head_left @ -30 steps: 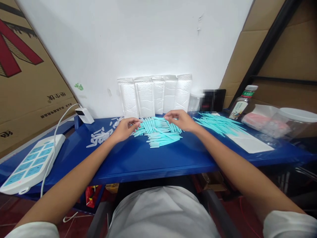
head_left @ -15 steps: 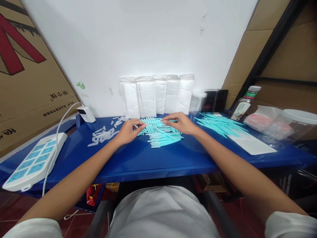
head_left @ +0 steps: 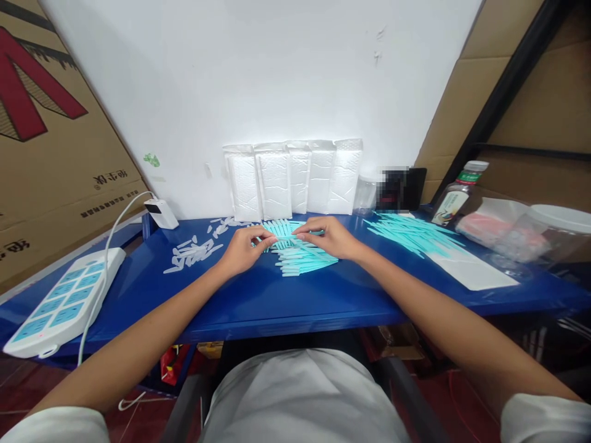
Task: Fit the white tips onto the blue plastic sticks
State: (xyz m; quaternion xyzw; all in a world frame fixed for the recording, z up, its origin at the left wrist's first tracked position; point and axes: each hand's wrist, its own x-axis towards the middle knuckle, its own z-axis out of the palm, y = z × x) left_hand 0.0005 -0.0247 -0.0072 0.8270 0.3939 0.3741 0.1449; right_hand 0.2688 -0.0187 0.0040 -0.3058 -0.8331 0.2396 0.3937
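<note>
A heap of several teal sticks with white ends (head_left: 300, 258) lies at the middle of the blue table (head_left: 258, 301). My left hand (head_left: 242, 249) and my right hand (head_left: 330, 237) meet over the heap's far side. Both pinch the ends of one teal stick (head_left: 286, 232) held across between their fingertips. Left of my left hand lie several small white caps (head_left: 194, 252) scattered on the table. A second spread of teal sticks (head_left: 409, 232) lies to the right of my right hand.
White padded envelopes (head_left: 295, 178) lean on the wall behind the heap. A white power strip (head_left: 60, 301) and a charger (head_left: 159, 212) sit at the left. At the right are a white sheet (head_left: 471, 271), a bottle (head_left: 455, 200) and a clear plastic jar (head_left: 535, 231). Cardboard boxes flank both sides.
Both hands have drawn closer together over the heap, and their fingertips now meet on a single teal stick. The camera has shifted slightly.
</note>
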